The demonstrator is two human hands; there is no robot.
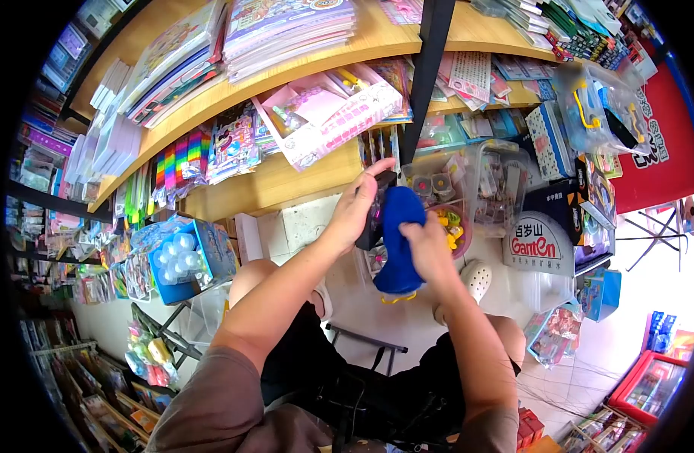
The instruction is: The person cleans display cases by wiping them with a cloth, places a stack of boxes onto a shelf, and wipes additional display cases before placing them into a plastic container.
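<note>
My left hand [352, 208] grips a dark, flat box-like item [372, 215] by its left side, fingers up along the edge. A blue cloth [398, 260] hangs against the item's right side, covering much of it. The cloth is bunched in my right hand [428, 245], whose fingers are closed around it. Just beyond that hand, small yellow pieces [454, 229] sit in a round pinkish tub. Below the cloth's lower edge a bit of something yellow [400, 298] shows; what it belongs to is hidden.
A wooden shelf [279, 66] with stacked books curves ahead, and a pink box [339, 124] sits beneath it. Clear bins [500, 185] and a Ganten carton [539, 245] stand at the right. A blue box [184, 260] of pale round items is at the left.
</note>
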